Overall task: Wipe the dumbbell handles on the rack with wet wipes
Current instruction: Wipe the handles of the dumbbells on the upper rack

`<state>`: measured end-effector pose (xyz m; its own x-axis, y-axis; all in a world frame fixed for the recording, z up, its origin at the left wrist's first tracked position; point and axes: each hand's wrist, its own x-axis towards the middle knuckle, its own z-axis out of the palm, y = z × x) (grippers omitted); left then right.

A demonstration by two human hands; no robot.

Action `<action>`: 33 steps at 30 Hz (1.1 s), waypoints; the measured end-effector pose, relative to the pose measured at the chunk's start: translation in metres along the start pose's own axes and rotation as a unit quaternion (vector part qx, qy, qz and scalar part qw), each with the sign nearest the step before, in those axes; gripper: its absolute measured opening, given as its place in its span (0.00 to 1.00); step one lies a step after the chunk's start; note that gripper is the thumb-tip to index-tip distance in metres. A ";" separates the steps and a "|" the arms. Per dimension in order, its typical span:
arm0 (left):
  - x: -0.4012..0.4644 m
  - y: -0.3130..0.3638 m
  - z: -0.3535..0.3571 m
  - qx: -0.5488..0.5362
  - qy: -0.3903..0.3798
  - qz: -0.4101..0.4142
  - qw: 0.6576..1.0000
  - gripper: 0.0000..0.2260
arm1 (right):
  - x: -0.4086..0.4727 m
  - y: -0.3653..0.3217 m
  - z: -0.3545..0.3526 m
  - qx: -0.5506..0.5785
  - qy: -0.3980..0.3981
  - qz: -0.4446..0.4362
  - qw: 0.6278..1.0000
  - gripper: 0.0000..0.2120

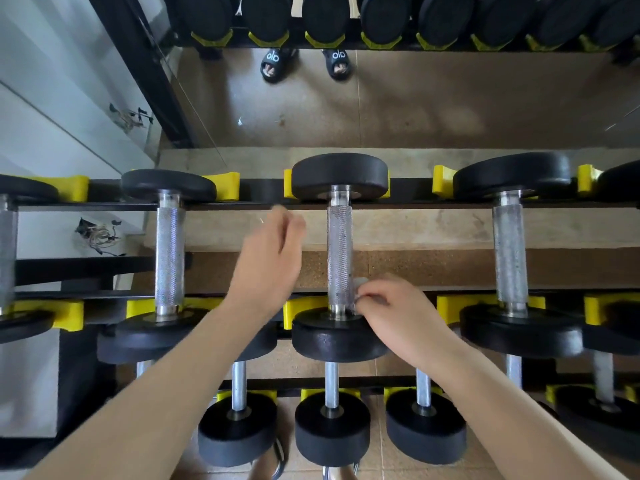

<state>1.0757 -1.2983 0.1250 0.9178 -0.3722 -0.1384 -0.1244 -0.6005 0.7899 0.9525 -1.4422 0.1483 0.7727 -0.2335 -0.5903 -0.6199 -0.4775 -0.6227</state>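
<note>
Knurled steel on the middle handle (339, 251) is what's being worked on right now, so the wiping step is well in hand. A small wad of wet wipe (360, 284) is pinched in the right hand (398, 317) and held against the near end of that handle, just above the black weight (337, 336) sitting in its yellow cradle (292, 311). The left hand (273, 251) is hovering beside the handle, blurred, fingers loosely curled and nothing seen in it, not touching the bar. The rack (242, 206) is seen from above, with a mirror (415, 98) behind. Only the bottom bit of the bar is covered by the wipe, so next the wipe probably needs to be run up toward the far weight (339, 174) and wrapped round the bar. The handle to the right (509, 251) looks pretty speckled and is likely due afterwards, same for the left one (169, 251)
</note>
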 end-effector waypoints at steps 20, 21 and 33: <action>-0.026 0.006 0.013 0.089 -0.063 0.050 0.993 0.06 | -0.020 -0.018 0.008 -0.159 0.122 -0.077 0.977 0.08; -0.026 0.007 0.015 0.080 -0.062 0.024 0.995 0.06 | -0.020 -0.016 0.008 -0.159 0.124 -0.081 0.976 0.08; -0.021 -0.001 0.004 0.097 -0.003 -0.207 0.974 0.19 | -0.017 0.002 0.001 -0.002 0.089 -0.070 0.994 0.07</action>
<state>1.0555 -1.2925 0.1248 0.9020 -0.0742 -0.4254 0.1862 -0.8220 0.5382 0.9383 -1.4384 0.1562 0.8638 -0.3107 -0.3966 -0.5038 -0.5194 -0.6902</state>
